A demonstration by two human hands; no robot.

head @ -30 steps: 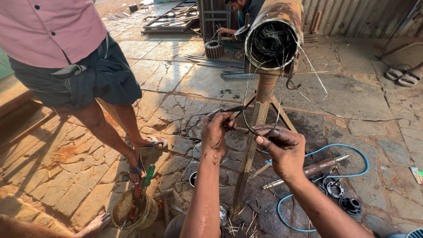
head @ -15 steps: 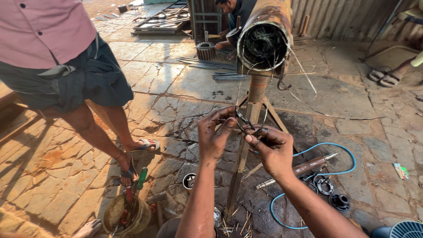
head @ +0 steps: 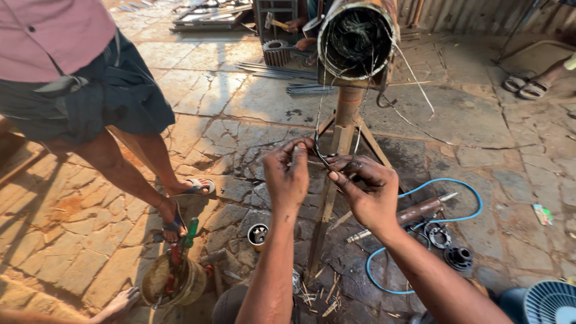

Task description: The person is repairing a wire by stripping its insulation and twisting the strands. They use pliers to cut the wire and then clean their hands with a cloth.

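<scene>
At centre frame, our grease-blackened left hand [head: 288,174] and right hand [head: 369,192] both pinch a thin dark wire [head: 318,150] between fingertips, close together. The wire rises to the open end of a rusty motor cylinder [head: 357,39] on a wooden stand [head: 336,156] at upper centre. We judge short, steady pulls keep it from kinking. A bystander's sandalled feet [head: 180,204] stand left, beside a tool bucket [head: 171,279].
</scene>
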